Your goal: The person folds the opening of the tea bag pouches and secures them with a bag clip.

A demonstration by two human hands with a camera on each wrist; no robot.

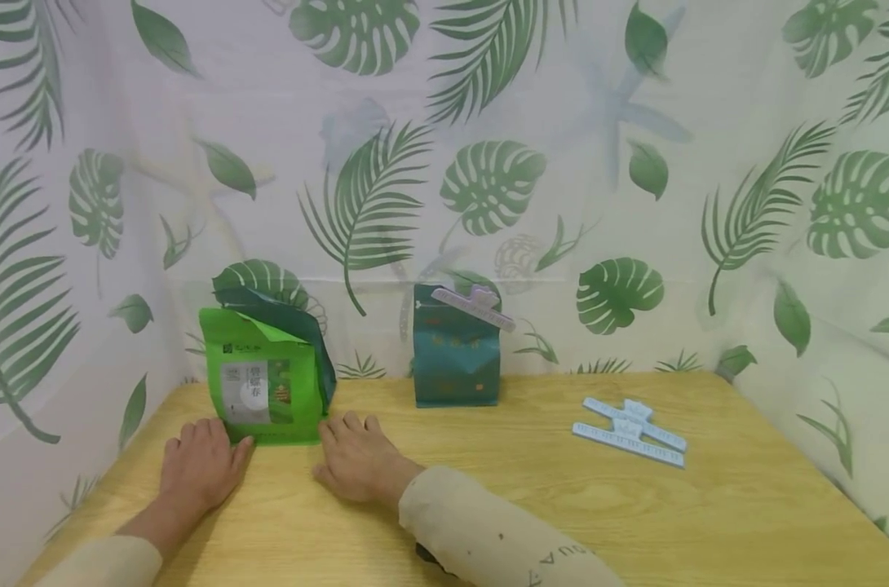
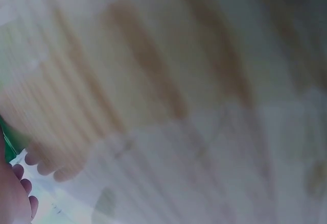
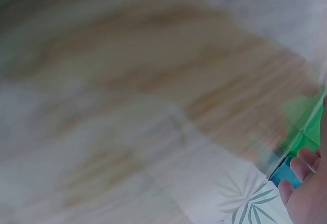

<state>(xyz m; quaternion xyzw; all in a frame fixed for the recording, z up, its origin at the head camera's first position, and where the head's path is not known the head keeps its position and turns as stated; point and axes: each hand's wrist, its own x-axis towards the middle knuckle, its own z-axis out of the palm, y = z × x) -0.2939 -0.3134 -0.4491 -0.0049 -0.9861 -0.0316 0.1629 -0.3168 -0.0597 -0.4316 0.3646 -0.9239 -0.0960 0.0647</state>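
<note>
A bright green tea pouch (image 1: 298, 391) stands upright at the left of the table, its top edge slanting and folded over at the right. Close behind it, a dark teal pouch (image 1: 325, 359) is mostly hidden. My left hand (image 1: 201, 465) rests on the table, fingers at the green pouch's lower left corner. At the lower right corner lies my right hand (image 1: 360, 456), palm down with fingertips right by the pouch's edge. The right wrist view catches the fingers (image 3: 301, 170) beside green and teal pouch surfaces. In the left wrist view the hand shows only at the left edge.
Farther back in the middle stands another teal pouch (image 1: 455, 367), a pale purple sealing clip (image 1: 474, 308) slanting across its top. Two light blue sealing clips (image 1: 630, 444) lie together on the right of the wooden table (image 1: 532, 489). A leaf-printed curtain (image 1: 547, 106) surrounds the table's back and sides.
</note>
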